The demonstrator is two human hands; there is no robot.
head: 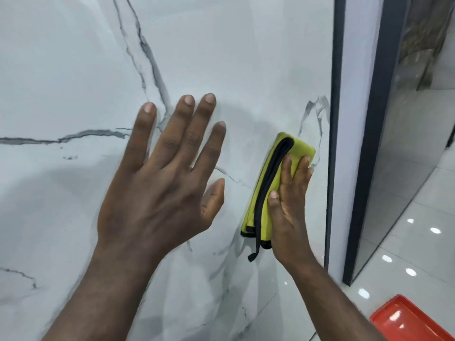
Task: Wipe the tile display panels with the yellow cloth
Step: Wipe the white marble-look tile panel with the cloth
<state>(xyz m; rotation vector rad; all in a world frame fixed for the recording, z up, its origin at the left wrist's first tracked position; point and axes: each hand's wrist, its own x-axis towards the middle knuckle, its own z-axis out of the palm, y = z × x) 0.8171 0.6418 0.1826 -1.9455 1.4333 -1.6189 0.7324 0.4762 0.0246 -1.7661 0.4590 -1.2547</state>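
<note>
Yellow cloth (251,207) partly under right hand (290,207)

The right hand (289,210) covers the right side of the folded yellow cloth (301,148), hiding that edge. The red tray (403,321) is cut off by the bottom and right edges. The marble-look tile panel (221,45) runs past the top, left and bottom edges. At top right, a brown patterned surface (423,33) is too blurred to identify.

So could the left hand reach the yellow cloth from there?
Probably yes. The left hand is spread open in front of the tile panel, beside the yellow cloth, with only bare panel between them. The right hand already presses the cloth to the panel, so they would share it.
</note>
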